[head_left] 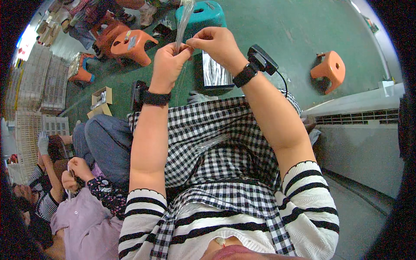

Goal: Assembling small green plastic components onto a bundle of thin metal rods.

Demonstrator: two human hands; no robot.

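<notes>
Raised in front of me, my left hand (167, 67) is closed round a bundle of thin, clear, shiny strips (184, 21). The bundle stands up above the fist, and a few fine strands trail below it. My right hand (219, 47) meets it at the fingertips, thumb and forefinger pinched together; whatever lies in that pinch is too small to make out. Beyond the hands, a shallow box (216, 73) holds a pile of silvery strips. More clear strips (213, 143) lie across the checked apron (234, 162) on my lap.
A teal stool (208, 15) stands ahead, with orange stools (134, 45) to its left and another orange stool (333, 69) at right. An open carton (100, 102) sits left on the green floor. Co-workers (84, 216) sit close on my left. A grey machine-like panel (359, 147) stands right.
</notes>
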